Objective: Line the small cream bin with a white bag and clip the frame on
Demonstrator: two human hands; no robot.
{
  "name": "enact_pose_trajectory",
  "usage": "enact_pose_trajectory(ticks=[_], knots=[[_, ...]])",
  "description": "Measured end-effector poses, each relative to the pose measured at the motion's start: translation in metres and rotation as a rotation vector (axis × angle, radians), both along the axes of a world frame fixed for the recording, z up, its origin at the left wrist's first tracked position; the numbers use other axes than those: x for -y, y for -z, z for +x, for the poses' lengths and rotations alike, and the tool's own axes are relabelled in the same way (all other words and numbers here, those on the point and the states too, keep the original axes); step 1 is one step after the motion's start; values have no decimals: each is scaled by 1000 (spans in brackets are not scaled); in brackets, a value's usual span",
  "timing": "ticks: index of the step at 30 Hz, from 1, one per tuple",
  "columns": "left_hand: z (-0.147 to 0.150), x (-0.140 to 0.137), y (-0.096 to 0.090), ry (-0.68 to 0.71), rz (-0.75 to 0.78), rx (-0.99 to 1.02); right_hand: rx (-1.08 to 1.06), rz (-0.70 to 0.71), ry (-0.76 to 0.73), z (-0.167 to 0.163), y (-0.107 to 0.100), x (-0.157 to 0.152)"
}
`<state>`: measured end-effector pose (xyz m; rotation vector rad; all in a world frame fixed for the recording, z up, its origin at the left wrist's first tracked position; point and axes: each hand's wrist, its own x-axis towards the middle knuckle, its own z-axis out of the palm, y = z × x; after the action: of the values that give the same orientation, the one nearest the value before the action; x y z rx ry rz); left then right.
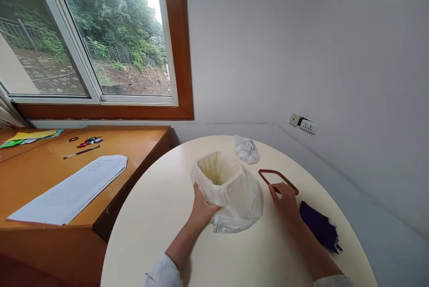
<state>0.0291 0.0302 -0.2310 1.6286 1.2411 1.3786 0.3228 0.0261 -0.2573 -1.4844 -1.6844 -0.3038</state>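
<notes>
A small bin lined with a white plastic bag (231, 191) stands on the round table, its mouth facing up. The bag is folded over the rim and hangs loose in a bulge on the right side. My left hand (203, 210) grips the bin's near left side through the bag, thumb toward the front. My right hand (284, 198) is closed on the near edge of a reddish-brown rim ring (269, 171), rectangular with rounded corners, to the right of the bin. Close to my right forearm lies a dark purple cloth (318, 224) with a frayed edge.
A crumpled translucent plastic bag (247, 149) lies near the back of the cream round table (147, 229). On the left, a wooden desk (134, 144) carries paper sheets (73, 188), a pen (81, 152) and keys (90, 141). Wall sockets (309, 126) sit behind at right.
</notes>
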Motion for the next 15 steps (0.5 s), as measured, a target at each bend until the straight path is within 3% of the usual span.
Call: enact_pose_trajectory(ticks=[11, 15], knots=[[2, -1, -6, 119, -17, 150, -140, -285, 27, 5, 22, -7], [1, -1, -5, 147, -41, 133, -131, -268, 17, 6, 25, -9]])
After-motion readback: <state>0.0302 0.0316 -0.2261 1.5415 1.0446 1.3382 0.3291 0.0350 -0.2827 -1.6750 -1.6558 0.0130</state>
